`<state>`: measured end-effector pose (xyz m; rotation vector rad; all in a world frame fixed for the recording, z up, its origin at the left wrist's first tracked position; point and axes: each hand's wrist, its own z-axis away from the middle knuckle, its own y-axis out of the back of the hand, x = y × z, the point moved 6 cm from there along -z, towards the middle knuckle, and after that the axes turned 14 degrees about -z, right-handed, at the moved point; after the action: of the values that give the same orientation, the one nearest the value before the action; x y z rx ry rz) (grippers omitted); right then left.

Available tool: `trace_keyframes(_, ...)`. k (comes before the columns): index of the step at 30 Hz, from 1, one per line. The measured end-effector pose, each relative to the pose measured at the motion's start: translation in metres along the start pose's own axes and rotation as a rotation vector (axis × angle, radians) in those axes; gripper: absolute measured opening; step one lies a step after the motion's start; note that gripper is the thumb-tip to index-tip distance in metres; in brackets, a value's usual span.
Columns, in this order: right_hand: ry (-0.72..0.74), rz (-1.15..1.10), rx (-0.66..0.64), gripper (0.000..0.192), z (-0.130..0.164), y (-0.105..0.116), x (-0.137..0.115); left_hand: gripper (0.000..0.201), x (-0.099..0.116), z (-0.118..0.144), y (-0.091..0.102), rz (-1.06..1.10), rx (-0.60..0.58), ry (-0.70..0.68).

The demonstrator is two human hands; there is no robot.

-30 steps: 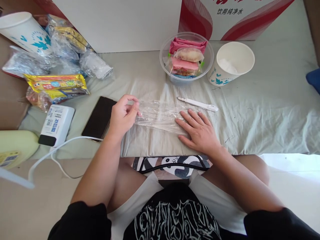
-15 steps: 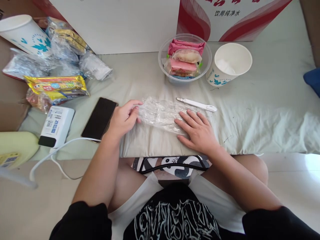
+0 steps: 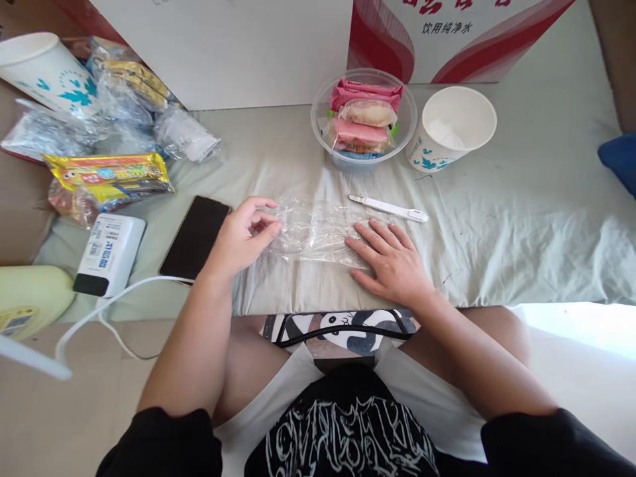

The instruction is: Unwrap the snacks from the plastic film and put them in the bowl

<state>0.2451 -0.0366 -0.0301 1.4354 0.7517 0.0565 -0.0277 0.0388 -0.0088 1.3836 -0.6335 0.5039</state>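
A crumpled clear plastic bag point(image 3: 318, 228) lies flat on a pale cloth-covered surface point(image 3: 497, 232), just in front of the seated person. The left hand point(image 3: 241, 235) is at the bag's 9 o'clock end, thumb and fingertips pinched together on its edge. The right hand point(image 3: 392, 262) lies palm down at the bag's 4 o'clock, fingers spread and flat, pressing that end against the cloth.

At the bag's 2 o'clock, just beyond the right fingertips, a slim white utility knife point(image 3: 388, 208) lies apart from the bag. At 12 o'clock sits a clear plastic bowl point(image 3: 322, 109) holding wrapped snacks point(image 3: 365, 119), with a white paper cup point(image 3: 454, 129) printed with blue leaves just beside it at 1 o'clock.

At 9 o'clock, beside the left hand, a dark smartphone point(image 3: 195, 235) lies face up, then a white power bank point(image 3: 109, 252) with a white cable point(image 3: 114, 305). At 10 o'clock are a yellow snack packet point(image 3: 109, 175), loose clear wrappers point(image 3: 124, 106) and a second paper cup point(image 3: 47, 73).
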Motion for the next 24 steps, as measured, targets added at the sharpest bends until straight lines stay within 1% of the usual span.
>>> trace_keyframes(3,-0.002,0.001,0.001,0.055,0.0,0.0,0.0,0.028,0.0,0.001,0.004,0.086,0.111,0.02)
trace_keyframes(6,-0.01,-0.007,-0.002,0.055,0.0,-0.001,0.001,0.026,-0.004,0.0,0.003,0.107,0.154,0.085)
trace_keyframes(9,-0.01,-0.01,-0.005,0.054,0.0,-0.001,0.001,0.024,-0.013,-0.005,0.001,-0.034,0.15,0.178)
trace_keyframes(11,-0.006,-0.008,-0.003,0.054,0.0,0.0,0.0,0.022,-0.014,-0.009,0.001,-0.16,0.17,0.19)
trace_keyframes(12,-0.004,-0.006,-0.001,0.054,0.0,0.0,0.0,0.02,-0.012,-0.01,0.004,-0.219,0.207,0.179)
trace_keyframes(14,-0.002,-0.002,0.004,0.055,0.0,0.002,-0.001,0.016,-0.001,-0.006,0.012,-0.319,0.342,0.131)
trace_keyframes(16,-0.007,0.001,0.001,0.055,-0.001,0.002,-0.002,0.009,0.021,0.007,0.018,-0.368,0.49,0.039)
trace_keyframes(17,-0.009,0.0,-0.004,0.055,-0.001,0.002,-0.002,0.005,0.034,0.015,0.016,-0.365,0.508,-0.034)
trace_keyframes(18,-0.01,-0.002,-0.009,0.055,-0.001,0.002,-0.002,0.004,0.047,0.022,0.01,-0.355,0.475,-0.121)
trace_keyframes(19,-0.01,-0.005,-0.012,0.056,-0.002,0.002,-0.002,0.005,0.061,0.029,0.0,-0.351,0.403,-0.236)
trace_keyframes(20,-0.01,-0.008,-0.012,0.056,-0.002,0.002,-0.001,0.007,0.072,0.033,-0.014,-0.354,0.296,-0.344)
trace_keyframes(21,-0.011,-0.011,-0.01,0.056,-0.002,0.002,-0.001,0.01,0.08,0.036,-0.029,-0.365,0.178,-0.417)
trace_keyframes(22,-0.013,-0.013,-0.008,0.056,-0.002,0.001,-0.001,0.016,0.083,0.036,-0.042,-0.385,0.089,-0.458)
trace_keyframes(23,-0.016,-0.013,-0.007,0.056,-0.002,0.001,-0.001,0.023,0.082,0.032,-0.051,-0.408,0.03,-0.446)
trace_keyframes(24,-0.018,-0.012,-0.008,0.056,-0.002,0.001,-0.001,0.027,0.078,0.026,-0.057,-0.429,0.014,-0.413)
